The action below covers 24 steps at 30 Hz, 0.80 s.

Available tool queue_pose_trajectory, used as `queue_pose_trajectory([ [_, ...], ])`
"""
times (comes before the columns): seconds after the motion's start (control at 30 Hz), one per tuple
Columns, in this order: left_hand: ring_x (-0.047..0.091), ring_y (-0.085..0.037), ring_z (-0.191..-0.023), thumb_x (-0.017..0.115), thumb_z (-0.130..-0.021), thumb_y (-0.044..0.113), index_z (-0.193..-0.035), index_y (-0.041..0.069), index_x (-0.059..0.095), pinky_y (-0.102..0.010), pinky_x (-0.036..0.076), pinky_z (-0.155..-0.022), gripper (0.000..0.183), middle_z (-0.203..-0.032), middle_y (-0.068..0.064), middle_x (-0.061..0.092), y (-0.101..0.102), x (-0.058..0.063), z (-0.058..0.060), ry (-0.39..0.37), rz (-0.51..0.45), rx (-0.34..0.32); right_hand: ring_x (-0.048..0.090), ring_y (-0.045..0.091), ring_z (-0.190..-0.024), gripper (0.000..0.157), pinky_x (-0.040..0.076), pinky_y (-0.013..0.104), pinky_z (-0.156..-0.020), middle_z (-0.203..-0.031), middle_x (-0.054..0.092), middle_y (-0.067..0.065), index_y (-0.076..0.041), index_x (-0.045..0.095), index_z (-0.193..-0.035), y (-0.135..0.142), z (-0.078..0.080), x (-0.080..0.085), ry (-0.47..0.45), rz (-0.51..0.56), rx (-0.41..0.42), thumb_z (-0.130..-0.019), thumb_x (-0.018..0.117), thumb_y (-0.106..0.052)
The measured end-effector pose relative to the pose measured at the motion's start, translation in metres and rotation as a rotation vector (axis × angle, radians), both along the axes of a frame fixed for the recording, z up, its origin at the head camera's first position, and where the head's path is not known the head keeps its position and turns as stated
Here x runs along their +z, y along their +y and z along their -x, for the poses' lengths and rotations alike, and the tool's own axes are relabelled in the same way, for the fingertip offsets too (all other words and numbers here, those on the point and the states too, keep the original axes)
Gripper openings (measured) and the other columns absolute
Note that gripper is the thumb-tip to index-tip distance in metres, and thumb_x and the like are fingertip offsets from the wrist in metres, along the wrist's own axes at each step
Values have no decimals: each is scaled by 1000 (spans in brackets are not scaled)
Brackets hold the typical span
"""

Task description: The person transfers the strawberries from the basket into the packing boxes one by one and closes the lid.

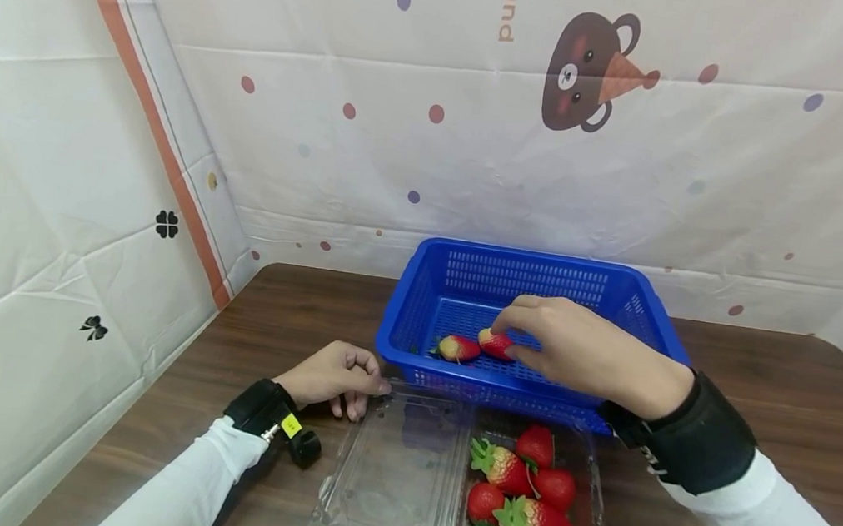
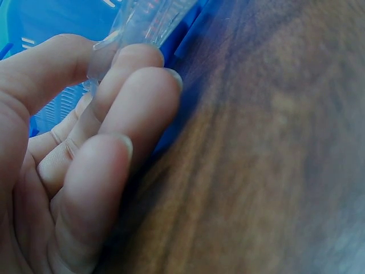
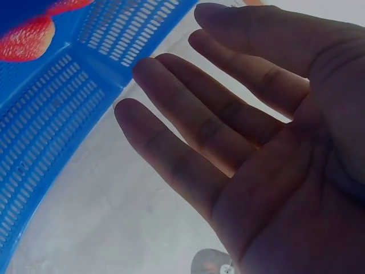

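Right hand (image 1: pixel 572 345) hovers over the basket with its fingers apart, straight and spread in the right wrist view with nothing between them. Thumb and forefinger come down about the nearer strawberry (image 1: pixel 495 344), which lies on the basket floor toward the near wall; whether they touch it I cannot tell. A second strawberry (image 1: pixel 458 349) lies just beside it, to the left. Both rest in the blue basket (image 1: pixel 528 254), whose slotted walls probably serve for draining or airing (and would stop round fruit rolling off).

Directly in front is the clear box (image 1: pixel 595 499), likely set so close to shorten the reach; several more strawberries (image 1: pixel 545 524) sit in it. Its lid (image 1: pixel 403 479) is folded out flat to the left, which leaves the fruit uncovered. There the left hand (image 1: pixel 339 379) pinches the lid's far corner, presumably to steady the light plastic. Everything stands on a brown wood-grain surface (image 1: pixel 304 311), backed by a printed sheet (image 1: pixel 309 170).
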<state>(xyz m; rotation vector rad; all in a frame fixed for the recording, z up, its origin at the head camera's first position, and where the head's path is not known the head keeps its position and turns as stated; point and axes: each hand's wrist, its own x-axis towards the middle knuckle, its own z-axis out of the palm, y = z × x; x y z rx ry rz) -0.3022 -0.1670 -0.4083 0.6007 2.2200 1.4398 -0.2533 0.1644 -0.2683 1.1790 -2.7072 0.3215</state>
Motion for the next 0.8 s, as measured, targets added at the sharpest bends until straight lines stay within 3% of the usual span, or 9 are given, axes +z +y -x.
queue_pose_trajectory([
  [0.37,61,-21,-49,73,-84,37,-85,6,64,-23,49,-40,32,-60,-9,66,0,1,0,-2,15,6,62,17,-93,21,57,38,-80,-100,67,2,-13,69,-104,-7,14,3,7,-98,29,-84,75,-14],
  [0.8,61,-18,-49,73,-85,35,-84,7,63,-22,49,-39,30,-60,-8,66,0,0,-1,3,5,-6,63,18,-92,18,58,38,-80,-100,69,4,-13,69,-104,-15,32,4,-80,-155,27,-87,71,-17],
])
